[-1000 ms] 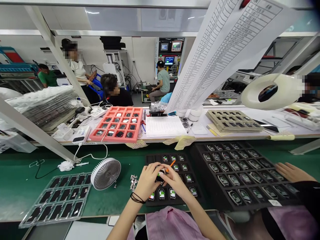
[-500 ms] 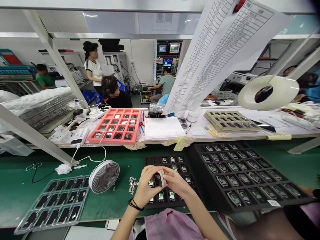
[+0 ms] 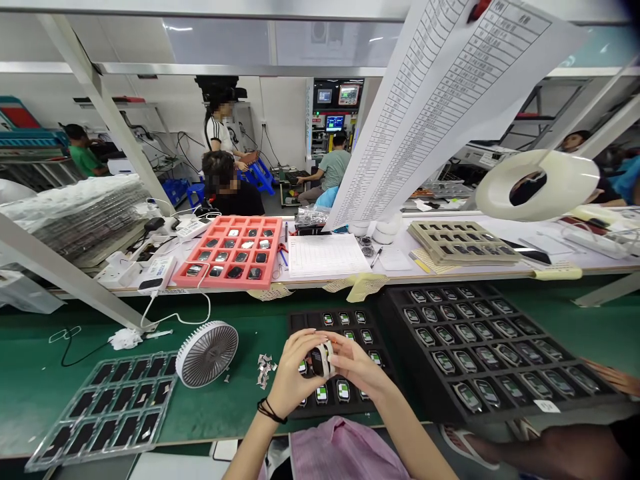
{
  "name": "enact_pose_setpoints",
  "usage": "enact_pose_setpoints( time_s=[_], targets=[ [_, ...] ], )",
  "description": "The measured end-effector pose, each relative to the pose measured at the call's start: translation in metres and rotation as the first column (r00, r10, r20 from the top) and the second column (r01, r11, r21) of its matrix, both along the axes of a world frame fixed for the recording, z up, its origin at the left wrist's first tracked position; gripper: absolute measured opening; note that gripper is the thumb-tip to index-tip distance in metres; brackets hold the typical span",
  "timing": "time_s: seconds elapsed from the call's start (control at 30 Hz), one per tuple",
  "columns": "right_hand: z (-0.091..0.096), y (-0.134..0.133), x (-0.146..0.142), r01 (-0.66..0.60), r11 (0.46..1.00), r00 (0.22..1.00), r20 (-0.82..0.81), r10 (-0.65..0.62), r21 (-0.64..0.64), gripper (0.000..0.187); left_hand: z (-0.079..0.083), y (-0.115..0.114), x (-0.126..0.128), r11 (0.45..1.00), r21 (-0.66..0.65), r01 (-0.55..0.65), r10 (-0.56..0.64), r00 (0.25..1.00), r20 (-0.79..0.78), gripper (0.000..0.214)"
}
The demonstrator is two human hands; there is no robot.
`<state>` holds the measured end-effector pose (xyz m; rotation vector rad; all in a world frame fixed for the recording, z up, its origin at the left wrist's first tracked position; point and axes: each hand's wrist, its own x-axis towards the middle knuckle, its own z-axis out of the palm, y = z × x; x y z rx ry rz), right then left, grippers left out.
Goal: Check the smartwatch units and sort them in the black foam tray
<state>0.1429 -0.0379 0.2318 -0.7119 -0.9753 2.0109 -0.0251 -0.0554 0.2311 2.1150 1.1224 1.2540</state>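
Both my hands hold a small square smartwatch (image 3: 319, 361) with a dark face and pale side edge, just above a black foam tray (image 3: 303, 320). My left hand (image 3: 295, 377) grips one side and my right hand (image 3: 356, 371) the other, their fingers partly hiding the watch. Several more watches with lit green screens sit in the tray's pockets, some hidden under my hands. To the right lies a larger black tray (image 3: 440, 292) holding rows of watches.
A small white fan (image 3: 207, 354) and metal scraps (image 3: 264, 371) lie left of my hands. A clear tray (image 3: 103, 413) is further left. On the white shelf beyond are a red tray (image 3: 225, 252) and a paper form (image 3: 325, 260). A person's leg (image 3: 550, 445) shows at lower right.
The orange item near my right hand is no longer visible, and the watch has turned between my hands. A hand at the right has left the larger tray. The view has shifted slightly.
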Motion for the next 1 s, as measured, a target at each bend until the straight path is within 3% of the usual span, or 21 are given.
enact_pose_setpoints(
  time_s=[0.17,0.4,0.53,0.6,0.7,0.77,0.87,1.0],
  targets=[
    [0.002,-0.001,-0.004,0.031,0.999,0.999,-0.008,-0.031,-0.02,0.054,0.001,0.0,0.002,0.999,0.036,-0.023,0.023,1.0,-0.012,0.047],
    [-0.001,-0.004,-0.005,0.044,0.997,0.996,0.07,-0.048,0.062,0.057,-0.001,-0.006,0.005,0.999,0.022,-0.028,0.029,0.999,-0.027,0.044],
    [-0.01,0.007,0.005,0.08,0.996,0.995,0.061,-0.083,0.046,0.056,-0.005,-0.006,0.003,0.996,0.017,-0.082,0.083,0.996,-0.021,0.045],
    [-0.024,0.019,0.016,0.228,0.972,0.966,0.115,-0.233,0.06,0.052,-0.006,-0.005,-0.001,0.993,0.006,-0.121,0.121,0.993,-0.003,0.043],
    [-0.059,0.035,0.035,0.446,0.884,0.836,0.288,-0.467,0.139,0.056,-0.009,-0.004,-0.008,0.986,-0.024,-0.166,0.167,0.985,0.034,0.042],
    [-0.086,0.038,0.045,0.492,0.86,0.787,0.354,-0.506,0.136,0.062,-0.012,-0.005,-0.011,0.984,-0.033,-0.176,0.178,0.983,0.045,0.042],
    [-0.118,0.033,0.051,0.507,0.856,0.775,0.384,-0.503,0.098,0.065,-0.019,-0.007,-0.012,0.986,-0.038,-0.164,0.165,0.986,0.038,0.043],
    [-0.142,0.022,0.051,0.502,0.862,0.779,0.396,-0.487,0.072,0.064,-0.025,-0.011,-0.009,0.988,-0.057,-0.142,0.144,0.989,0.02,0.042]
  ],
)
